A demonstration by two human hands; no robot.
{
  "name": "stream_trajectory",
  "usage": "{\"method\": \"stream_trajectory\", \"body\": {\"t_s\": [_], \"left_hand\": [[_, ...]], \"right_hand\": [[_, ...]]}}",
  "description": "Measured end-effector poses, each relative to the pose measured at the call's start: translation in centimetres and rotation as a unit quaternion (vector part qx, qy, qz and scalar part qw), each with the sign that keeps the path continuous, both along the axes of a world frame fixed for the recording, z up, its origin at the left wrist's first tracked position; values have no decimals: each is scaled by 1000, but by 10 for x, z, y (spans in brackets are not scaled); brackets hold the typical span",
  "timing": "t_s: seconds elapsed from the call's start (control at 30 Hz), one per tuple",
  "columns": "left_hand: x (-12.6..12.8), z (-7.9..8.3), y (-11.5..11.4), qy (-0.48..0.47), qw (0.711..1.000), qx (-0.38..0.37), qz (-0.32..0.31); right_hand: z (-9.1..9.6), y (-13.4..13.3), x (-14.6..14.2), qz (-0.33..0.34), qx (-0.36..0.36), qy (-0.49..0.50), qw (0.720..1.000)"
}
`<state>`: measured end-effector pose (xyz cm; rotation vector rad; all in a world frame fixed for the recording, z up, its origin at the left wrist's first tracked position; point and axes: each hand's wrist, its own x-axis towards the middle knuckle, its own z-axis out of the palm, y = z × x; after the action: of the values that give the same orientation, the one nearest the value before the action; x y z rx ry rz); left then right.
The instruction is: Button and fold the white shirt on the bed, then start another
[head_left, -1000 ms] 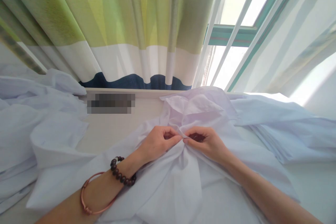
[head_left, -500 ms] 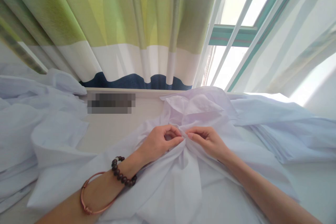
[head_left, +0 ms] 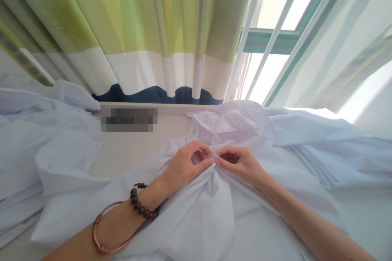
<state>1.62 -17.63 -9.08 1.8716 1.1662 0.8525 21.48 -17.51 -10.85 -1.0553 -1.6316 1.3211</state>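
Note:
A white collared garment (head_left: 211, 216), a shirt or a coat, lies spread in front of me with its collar part toward the window. My left hand (head_left: 185, 165) pinches the cloth at its front edge between thumb and fingers. Close beside it, my right hand (head_left: 243, 164) pinches the same edge from the other side. The cloth is drawn up into folds that run down from the fingertips. Whether a button sits between the fingers is too small to tell. A dark bead bracelet (head_left: 142, 208) and a copper-coloured bangle (head_left: 99, 234) circle my left forearm.
A loose heap of white cloth (head_left: 67, 142) lies at the left. Folded white cloth (head_left: 337, 151) rests at the right. Beyond the bed's pale edge hangs a striped curtain (head_left: 131, 20), beside white bars (head_left: 272, 45) before a window. A blurred patch (head_left: 128, 120) hides something.
My right fingertips have shifted slightly and bent closer to the left ones at the garment's edge. The left hand's fingers have lifted a little. Both hands stay on the same spot.

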Motion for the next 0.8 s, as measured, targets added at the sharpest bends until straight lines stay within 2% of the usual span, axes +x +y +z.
{"method": "stream_trajectory", "body": {"t_s": [0.17,0.4,0.8], "left_hand": [[0,-1,0,-7,997,70,-11],[1,-2,0,36,999,26,-21],[-1,-1,2,89,994,46,-43]], "right_hand": [[-1,0,1,1,5,-5,1000],[-1,1,0,0,-7,-3,1000],[-1,0,1,-1,-8,-22,1000]]}}
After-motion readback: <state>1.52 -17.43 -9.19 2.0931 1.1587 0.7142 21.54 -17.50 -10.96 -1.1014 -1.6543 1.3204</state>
